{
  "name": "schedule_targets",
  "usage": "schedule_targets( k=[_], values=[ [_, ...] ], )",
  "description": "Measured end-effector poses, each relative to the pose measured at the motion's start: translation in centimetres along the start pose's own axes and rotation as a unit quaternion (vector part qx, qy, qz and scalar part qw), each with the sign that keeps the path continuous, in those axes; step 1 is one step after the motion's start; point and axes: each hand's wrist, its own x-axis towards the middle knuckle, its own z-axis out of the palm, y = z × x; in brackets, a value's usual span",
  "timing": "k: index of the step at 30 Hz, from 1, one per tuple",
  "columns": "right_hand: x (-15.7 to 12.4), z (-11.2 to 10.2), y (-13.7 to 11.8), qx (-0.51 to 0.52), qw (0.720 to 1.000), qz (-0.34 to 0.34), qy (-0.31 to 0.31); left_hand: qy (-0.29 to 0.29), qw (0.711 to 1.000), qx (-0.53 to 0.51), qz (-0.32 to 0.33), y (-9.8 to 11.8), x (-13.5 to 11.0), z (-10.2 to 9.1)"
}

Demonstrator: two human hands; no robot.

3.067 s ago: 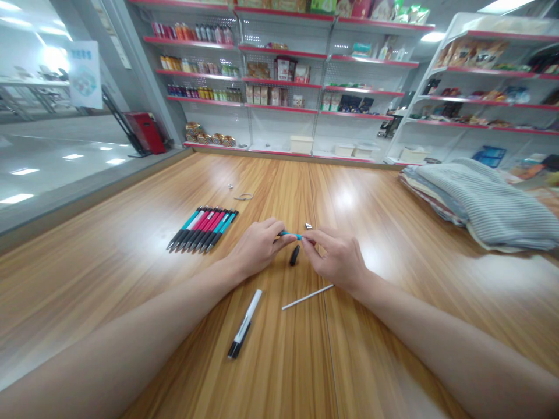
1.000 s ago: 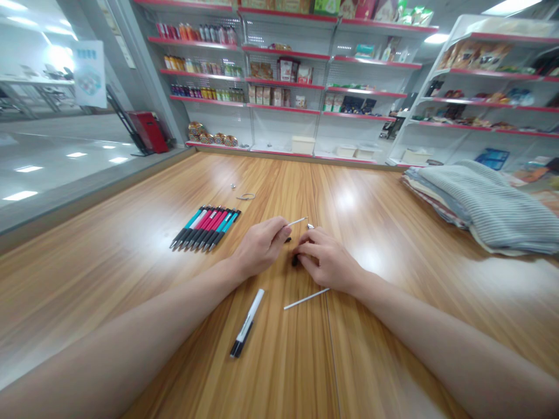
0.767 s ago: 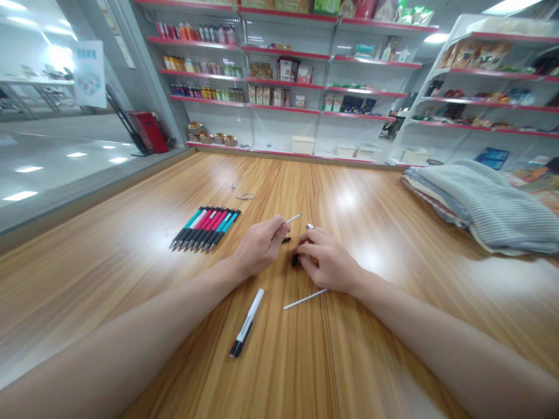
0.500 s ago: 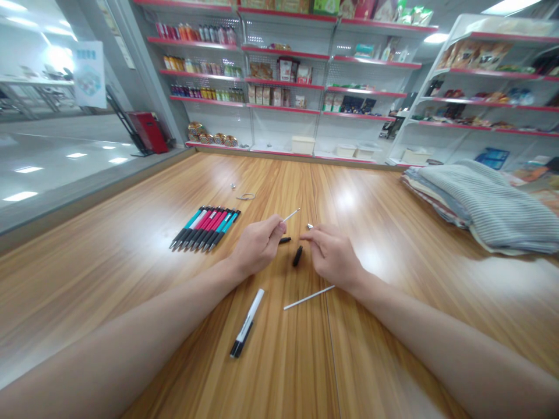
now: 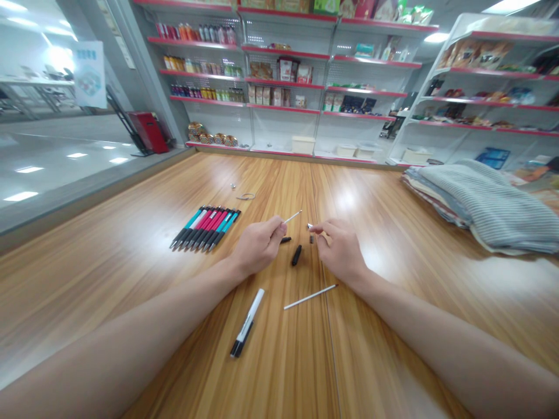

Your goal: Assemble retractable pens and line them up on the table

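My left hand is closed on a thin white pen refill, whose tip points up and to the right. Beside it lies a small black pen part, partly hidden by my fingers, and a black grip piece. My right hand hovers low with thumb and index finger apart. Its index fingertip is at a small silver pen tip, and a tiny dark piece sits by the thumb. Nearer to me are a second refill and a white pen barrel with a black end.
Several pens in teal, white, pink and black lie in a row at left on the wooden table. Behind them are a small ring and a tiny shiny piece. Folded cloths are stacked at right; stocked shelves stand beyond.
My right hand has drawn slightly to the right, uncovering the tiny dark piece and the end of the lying refill. My left hand stays nearly still with its refill.
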Motion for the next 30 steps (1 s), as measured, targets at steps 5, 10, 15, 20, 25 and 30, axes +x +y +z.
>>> schedule_targets(
  k=[5, 10, 15, 20, 25, 30],
  values=[
    [0.04, 0.22, 1.02, -0.047, 0.995, 0.077, -0.05, -0.011, 1.0, 0.009, -0.007, 0.07, 0.03, -0.05],
    [0.01, 0.27, 0.78, -0.058, 0.99, 0.095, -0.082, -0.013, 1.0, 0.015, -0.012, 0.08, 0.0, -0.05],
    [-0.01, 0.19, 0.63, -0.059, 0.991, 0.091, -0.084, -0.02, 1.0, 0.014, -0.014, 0.07, 0.03, 0.0],
    [-0.09, 0.28, 0.82, -0.061, 0.991, 0.088, -0.083, -0.024, 1.0, 0.002, -0.011, 0.13, 0.11, 0.01],
    [-0.04, 0.42, 0.91, -0.055, 0.991, 0.089, -0.082, -0.025, 1.0, 0.002, -0.012, 0.1, 0.19, 0.05],
    [0.04, 0.38, 0.84, -0.039, 0.992, 0.096, -0.071, -0.025, 1.0, 0.009, -0.012, 0.08, 0.15, 0.05]
  ],
)
